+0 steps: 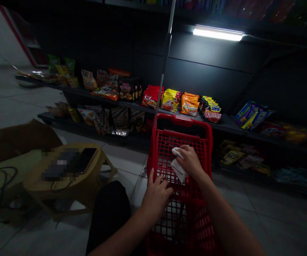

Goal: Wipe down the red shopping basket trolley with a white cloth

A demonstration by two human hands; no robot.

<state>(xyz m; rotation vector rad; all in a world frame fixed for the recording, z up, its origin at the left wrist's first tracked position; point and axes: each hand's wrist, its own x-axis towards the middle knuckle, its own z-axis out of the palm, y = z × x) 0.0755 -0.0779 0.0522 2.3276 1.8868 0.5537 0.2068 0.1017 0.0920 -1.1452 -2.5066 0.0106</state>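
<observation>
A crumpled white cloth (178, 167) is pinched in the right hand (190, 160) and held against the mesh of a red plastic shopping basket (181, 121) directly beneath the grip, the basket being steadied by the half-curled, loosely open left hand (155, 196).

The right hand (190, 161) pinches a crumpled white cloth (178, 167) against the mesh of a tall red plastic shopping basket (181, 122), and the left hand (157, 195) rests on the mesh lower down. Beyond, colourful foil food packets (180, 103) line a long black metal shelf (222, 124), and a beige plastic stool (62, 149) stands to the left.
</observation>
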